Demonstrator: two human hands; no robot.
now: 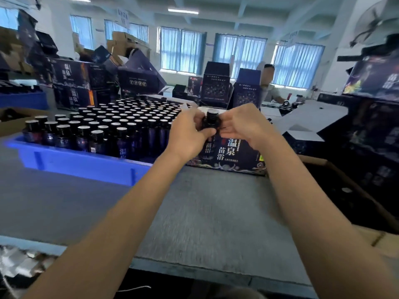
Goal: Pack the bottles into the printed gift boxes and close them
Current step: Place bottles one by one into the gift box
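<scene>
Leftmost, a blue tray sat on the grey desk, packed with close rows of upright dark bottles, caps up. Behind it, a stack of closed printed packs stood at the desk's far left.

Right of the tray, the left hand was raised over the desk, its fingers and thumb curled round the left side of one bottle. That bottle stood upright between the two hands, black cap on top, right over the box, whose dark front bore white characters. The hands hid the bottle's lower part, so I could not tell whether it had entered the box. The right hand gripped the same bottle from the right, fingertips pinching its body, palm turned toward the left hand.

The box rested on the desk just beside the tray's right end. Its top was covered by the hands, and the state of its flaps could not be told.

Farther back, open boxes stood with lids raised, and a person sat beyond them near the windows. At the right, a brown carton lay by the desk's edge with dark, blurred contents. A fan hung high on the right.
</scene>
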